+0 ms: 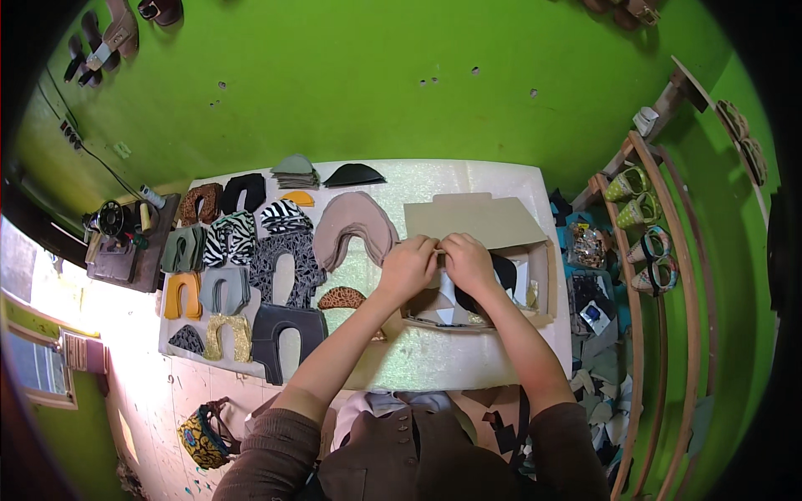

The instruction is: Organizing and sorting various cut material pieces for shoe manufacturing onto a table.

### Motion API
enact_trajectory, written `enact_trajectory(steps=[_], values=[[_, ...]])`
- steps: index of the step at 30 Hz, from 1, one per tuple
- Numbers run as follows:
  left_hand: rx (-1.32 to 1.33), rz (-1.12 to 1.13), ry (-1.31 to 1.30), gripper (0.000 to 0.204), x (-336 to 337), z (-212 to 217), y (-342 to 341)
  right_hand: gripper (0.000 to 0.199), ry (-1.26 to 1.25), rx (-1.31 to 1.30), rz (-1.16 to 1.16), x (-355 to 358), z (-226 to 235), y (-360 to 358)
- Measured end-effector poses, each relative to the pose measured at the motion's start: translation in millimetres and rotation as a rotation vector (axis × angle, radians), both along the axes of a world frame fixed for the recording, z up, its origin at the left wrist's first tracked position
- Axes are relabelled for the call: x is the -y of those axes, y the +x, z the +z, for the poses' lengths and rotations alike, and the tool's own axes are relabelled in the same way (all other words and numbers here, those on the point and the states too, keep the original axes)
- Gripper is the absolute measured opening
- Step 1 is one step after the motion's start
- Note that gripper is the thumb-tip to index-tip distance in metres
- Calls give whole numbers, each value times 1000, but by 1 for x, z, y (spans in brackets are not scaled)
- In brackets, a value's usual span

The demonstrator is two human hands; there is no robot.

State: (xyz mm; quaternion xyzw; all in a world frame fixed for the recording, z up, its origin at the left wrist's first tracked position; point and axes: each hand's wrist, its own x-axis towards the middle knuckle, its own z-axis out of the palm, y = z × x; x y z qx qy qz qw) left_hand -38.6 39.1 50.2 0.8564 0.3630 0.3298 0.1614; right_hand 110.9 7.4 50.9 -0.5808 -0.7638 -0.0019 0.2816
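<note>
Above the left side of an open cardboard box [472,219], my left hand [409,265] and my right hand [468,264] meet with their fingertips pinched together. A small tan edge shows between them, but what they hold is too hidden to name. Inside the box lie a black curved piece [505,271], white paper-like pieces [522,275] and a bit of gold material [532,292]. Left of my left hand is a stack of mauve U-shaped pieces [338,221]. A leopard-print curved piece [341,297] lies beside my left forearm.
The white table [468,174] carries several stacks of U-shaped cutouts, among them zebra-print [229,237], mustard [175,294], gold [219,334] and black [271,338]. A sewing machine [110,221] stands at left. To the right are a wooden rack [639,334] with sandals and heaped scraps [603,392].
</note>
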Motion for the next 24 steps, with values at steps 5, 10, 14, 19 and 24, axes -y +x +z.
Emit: enact_trajectory(steps=[5,10,14,19,24], values=[[-19,18,-8,20,25,-10,9,15,-39,-146,-128,23,-13,45],[-29,93,-59,20,41,-32,10,14,-101,-175,-286,49,-37,94],[2,56,-63,20,49,-34,22,12,-180,-108,-354,59,-55,109],[-24,-60,-83,22,52,-35,47,20,-277,-76,-407,58,-72,121],[-39,-179,-79,22,57,-41,66,34,-452,-73,-445,47,-75,125]])
